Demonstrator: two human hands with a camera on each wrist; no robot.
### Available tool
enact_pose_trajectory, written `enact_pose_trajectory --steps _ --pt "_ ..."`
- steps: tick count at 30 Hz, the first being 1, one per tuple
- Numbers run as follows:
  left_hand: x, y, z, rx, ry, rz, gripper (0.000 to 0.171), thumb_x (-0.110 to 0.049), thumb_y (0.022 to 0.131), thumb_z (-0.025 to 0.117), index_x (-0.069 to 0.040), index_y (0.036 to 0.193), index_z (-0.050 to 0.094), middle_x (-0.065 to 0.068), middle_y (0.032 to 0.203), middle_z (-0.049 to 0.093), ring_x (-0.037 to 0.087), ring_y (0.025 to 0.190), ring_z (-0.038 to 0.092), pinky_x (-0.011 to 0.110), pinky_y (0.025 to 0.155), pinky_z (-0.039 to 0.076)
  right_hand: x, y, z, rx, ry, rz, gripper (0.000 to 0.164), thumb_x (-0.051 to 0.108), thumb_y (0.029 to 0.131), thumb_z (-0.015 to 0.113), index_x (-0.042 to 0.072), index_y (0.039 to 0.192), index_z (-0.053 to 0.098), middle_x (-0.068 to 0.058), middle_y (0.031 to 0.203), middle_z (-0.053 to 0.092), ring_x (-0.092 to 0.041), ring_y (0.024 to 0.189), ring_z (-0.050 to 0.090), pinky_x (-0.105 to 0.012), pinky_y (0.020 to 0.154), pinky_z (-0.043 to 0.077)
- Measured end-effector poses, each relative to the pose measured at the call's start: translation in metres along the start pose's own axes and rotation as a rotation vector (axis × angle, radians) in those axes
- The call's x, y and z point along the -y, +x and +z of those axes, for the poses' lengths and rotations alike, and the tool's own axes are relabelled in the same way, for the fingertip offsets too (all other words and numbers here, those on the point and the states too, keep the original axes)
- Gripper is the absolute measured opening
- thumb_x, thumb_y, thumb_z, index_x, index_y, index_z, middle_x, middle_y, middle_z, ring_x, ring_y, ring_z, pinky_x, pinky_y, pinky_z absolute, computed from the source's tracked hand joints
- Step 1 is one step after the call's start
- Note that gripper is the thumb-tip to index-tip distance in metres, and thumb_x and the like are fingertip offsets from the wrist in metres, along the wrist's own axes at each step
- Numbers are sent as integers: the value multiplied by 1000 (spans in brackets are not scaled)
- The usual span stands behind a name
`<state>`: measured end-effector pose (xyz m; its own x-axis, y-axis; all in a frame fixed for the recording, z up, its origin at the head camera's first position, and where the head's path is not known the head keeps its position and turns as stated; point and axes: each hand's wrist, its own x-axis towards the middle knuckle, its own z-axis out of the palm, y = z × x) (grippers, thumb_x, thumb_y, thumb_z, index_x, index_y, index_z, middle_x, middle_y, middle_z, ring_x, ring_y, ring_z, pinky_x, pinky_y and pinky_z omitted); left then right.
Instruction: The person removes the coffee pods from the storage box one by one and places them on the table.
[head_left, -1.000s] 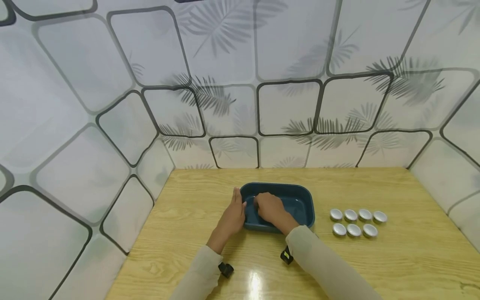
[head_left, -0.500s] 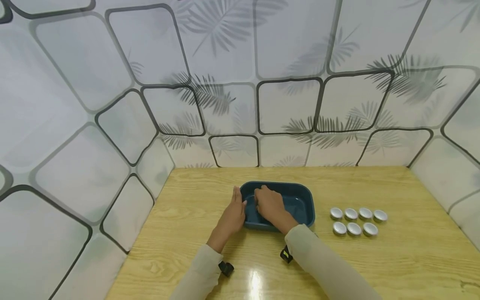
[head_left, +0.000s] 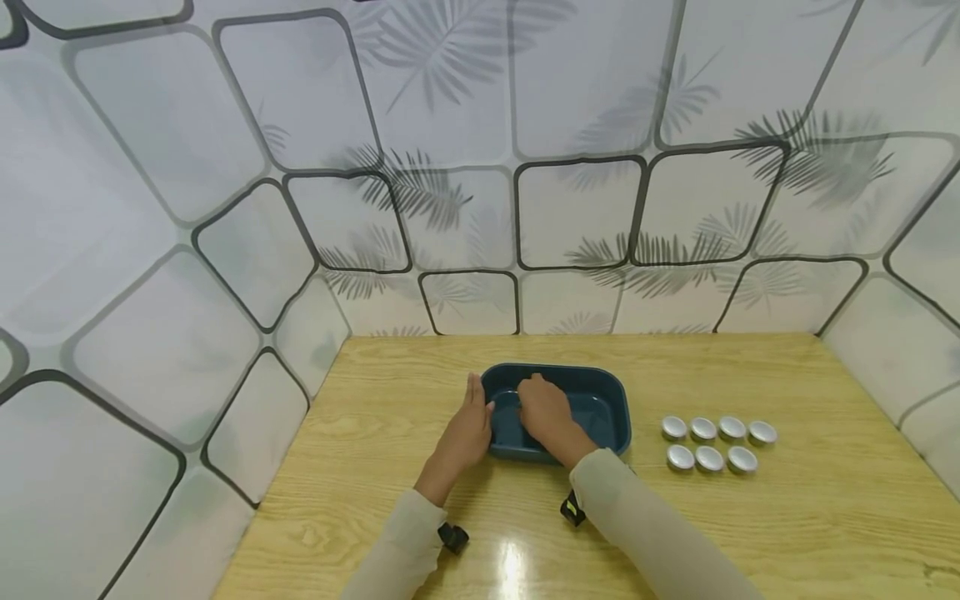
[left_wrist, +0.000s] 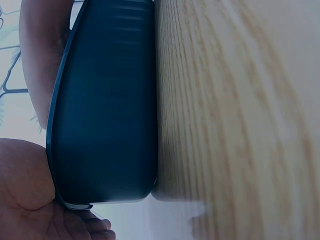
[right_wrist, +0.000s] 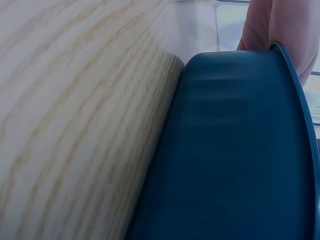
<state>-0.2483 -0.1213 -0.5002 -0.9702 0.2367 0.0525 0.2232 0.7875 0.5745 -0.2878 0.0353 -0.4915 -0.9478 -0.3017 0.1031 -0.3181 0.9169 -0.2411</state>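
Note:
A dark blue rectangular tub [head_left: 596, 415] rests on the table. My left hand [head_left: 463, 432] holds its left end, fingers straight along the outside and thumb over the rim. The left wrist view shows the tub's smooth outer wall [left_wrist: 105, 115] beside that palm. Inside the tub, toward its left half, is my right hand [head_left: 546, 410] with bent fingers, back of the hand up. Its fingertips are hidden, so whether it holds anything cannot be seen. In the right wrist view the tub's side [right_wrist: 235, 140] hides the right hand's work.
Several small round white-topped pieces [head_left: 708, 459] with silvery sides stand in two rows right of the tub. The wooden table [head_left: 360, 433] is bordered by patterned cloth walls [head_left: 570, 300] at the back and both sides. Both wrists carry small black devices [head_left: 453, 538].
My right hand has shifted slightly to the right inside the tub, after a small move toward its far side. The left hand and the tub have stayed in place.

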Motion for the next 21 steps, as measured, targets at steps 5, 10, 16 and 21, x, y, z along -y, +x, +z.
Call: enact_pose_trajectory --steps 5,10,16,21 --pt "1 1 0 -6 -1 8 60 -19 113 32 14 157 8 33 164 6 42 149 25 50 116 32 -3 -1 2 -14 43 -14 9 0 93 70 4 85 72 -9 82 67 -24 74 65 -38 65 56" --pt "1 1 0 -7 -3 5 60 -18 113 33 14 156 8 32 164 6 42 149 25 50 116 32 -4 -2 1 34 64 2 8 -1 90 72 6 87 73 -7 74 68 -18 60 60 -35 54 49" --pt "1 1 0 -7 -8 0 60 -18 113 34 15 156 9 33 164 7 41 150 22 51 117 30 -4 -2 0 69 67 14 8 -1 88 75 5 85 72 -5 71 65 -17 59 58 -34 54 46" --pt "2 2 1 -5 0 -4 59 -18 113 33 14 156 9 32 164 6 40 151 21 50 118 29 -4 -4 0 60 89 4 8 -4 88 73 4 90 72 -8 76 67 -20 64 62 -35 56 48"
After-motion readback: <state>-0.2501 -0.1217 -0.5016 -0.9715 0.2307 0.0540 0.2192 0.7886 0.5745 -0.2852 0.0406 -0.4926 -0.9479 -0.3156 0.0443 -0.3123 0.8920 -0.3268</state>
